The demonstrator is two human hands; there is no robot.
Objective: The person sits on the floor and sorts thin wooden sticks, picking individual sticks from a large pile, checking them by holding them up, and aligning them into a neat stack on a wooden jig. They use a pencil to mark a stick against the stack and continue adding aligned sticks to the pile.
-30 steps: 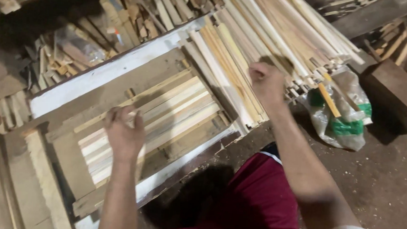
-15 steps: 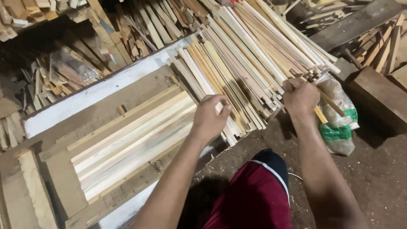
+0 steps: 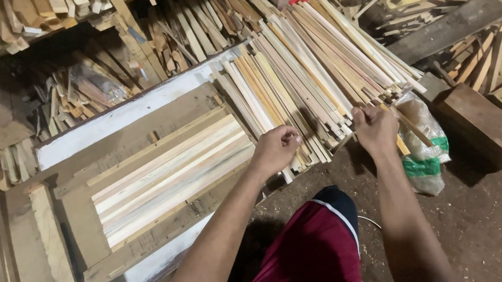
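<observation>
A slanting pile of long thin wooden strips lies in front of me, their near ends pointing at my hands. My left hand is curled at the near ends of the pale strips, fingers pinched on one strip end. My right hand is closed on the end of a strip at the right side of the pile. To the left, a flat stack of wider pale slats rests on a worn wooden board.
A white board runs behind the slats. Offcuts fill a dark shelf at the left. A plastic bag with green print lies right of my right hand, and a dark timber block beyond it. My knee in red shorts is below.
My left hand has moved right from over the flat slats to the strip pile's near ends. My right hand has stayed at the pile's right side. The view has shifted.
</observation>
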